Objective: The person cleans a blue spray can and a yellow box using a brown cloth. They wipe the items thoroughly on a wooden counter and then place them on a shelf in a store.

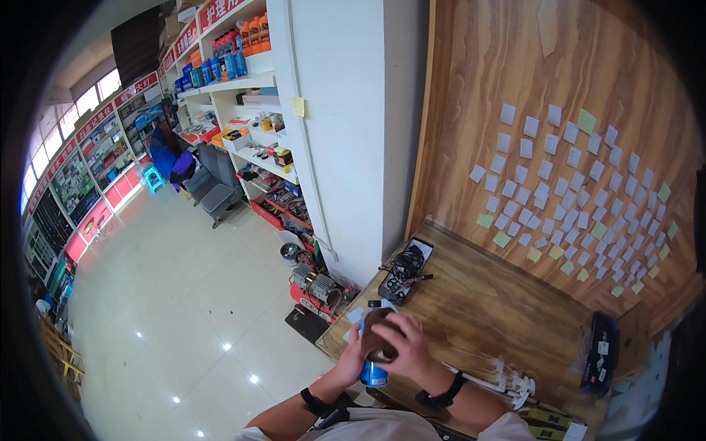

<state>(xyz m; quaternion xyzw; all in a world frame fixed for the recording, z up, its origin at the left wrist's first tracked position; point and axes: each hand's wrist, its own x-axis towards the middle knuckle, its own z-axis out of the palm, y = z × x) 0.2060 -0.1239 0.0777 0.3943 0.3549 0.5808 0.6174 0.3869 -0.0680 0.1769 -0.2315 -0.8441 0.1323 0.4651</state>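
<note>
Right hand (412, 347) at lower centre, grip closed on a brown piece (379, 339) of unclear shape, left hand (349, 365) alongside, its grip hidden, cannot tell, blue container (374, 377) partly covered

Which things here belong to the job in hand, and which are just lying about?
In use:
- brown item between left hand and right hand
- blue container by them, probably

Lying about:
- black cables
- white parts
- long black package
- machine on the floor
</note>
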